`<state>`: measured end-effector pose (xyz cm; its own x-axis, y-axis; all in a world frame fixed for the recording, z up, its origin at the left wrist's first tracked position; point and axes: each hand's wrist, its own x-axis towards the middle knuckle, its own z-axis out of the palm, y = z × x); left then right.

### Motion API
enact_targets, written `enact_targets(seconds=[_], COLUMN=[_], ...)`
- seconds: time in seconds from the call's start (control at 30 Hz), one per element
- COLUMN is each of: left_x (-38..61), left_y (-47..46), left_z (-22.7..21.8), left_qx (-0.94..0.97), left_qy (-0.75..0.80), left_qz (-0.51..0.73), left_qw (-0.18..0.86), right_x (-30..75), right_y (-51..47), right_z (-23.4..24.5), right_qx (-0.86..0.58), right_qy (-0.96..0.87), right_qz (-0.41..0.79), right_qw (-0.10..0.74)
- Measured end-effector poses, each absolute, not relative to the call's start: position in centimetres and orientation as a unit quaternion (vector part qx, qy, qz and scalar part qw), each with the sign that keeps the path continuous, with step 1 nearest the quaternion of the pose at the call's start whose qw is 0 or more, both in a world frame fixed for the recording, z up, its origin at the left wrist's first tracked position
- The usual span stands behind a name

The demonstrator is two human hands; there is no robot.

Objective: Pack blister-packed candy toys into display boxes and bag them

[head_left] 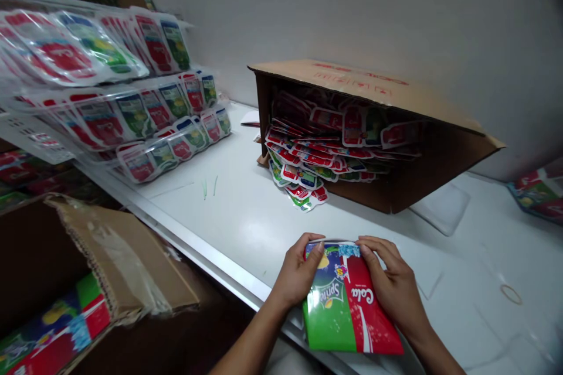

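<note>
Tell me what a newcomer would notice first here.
Probably the bright bag at lower centre, its upper corners held by the left hand and right hand. Behind it, the carton lies open towards the viewer, loose packets spilling out. At upper left, more packets stand in three rows.

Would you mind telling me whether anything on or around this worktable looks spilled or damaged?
Yes: loose packets spill from the open carton onto the worktable rather than staying inside. At lower left, another carton has a ragged, torn-looking edge. The printed bag between left hand and right hand shows no obvious damage.
</note>
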<state>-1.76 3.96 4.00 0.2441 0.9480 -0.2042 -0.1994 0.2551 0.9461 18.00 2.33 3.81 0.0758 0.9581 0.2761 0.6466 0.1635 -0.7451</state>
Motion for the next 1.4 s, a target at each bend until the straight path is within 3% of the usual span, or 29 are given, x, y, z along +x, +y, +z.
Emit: enact_targets(seconds=[0.37,0.63,0.87,1.1,1.4], left_x=[-2.1,-3.7,-3.2,-2.9,1.3], left_y=[5.3,4.4,3.2,1.4,-0.6], left_z=[3.5,3.5,3.5,1.3,0.2], left_qx=[0.469,0.434,0.408,0.361,0.302], left_qy=[0.466,0.400,0.405,0.460,0.515], left_qz=[0.399,0.398,0.434,0.543,0.583], left_qw=[0.636,0.703,0.693,0.602,0.552], right_x=[17.4,18.1,18.7,19.0,18.3], right_y=[3.6,3.5,4.1,4.7,3.9], right_z=[4.4,3.9,3.7,3.2,3.2], right_qx=[-0.650,-0.632,-0.595,-0.582,-0.588], right_qy=[-0.528,-0.458,-0.601,-0.577,-0.592], right_qz=[0.399,0.511,0.400,0.465,0.420], right_qw=[0.373,0.360,0.353,0.335,0.357])
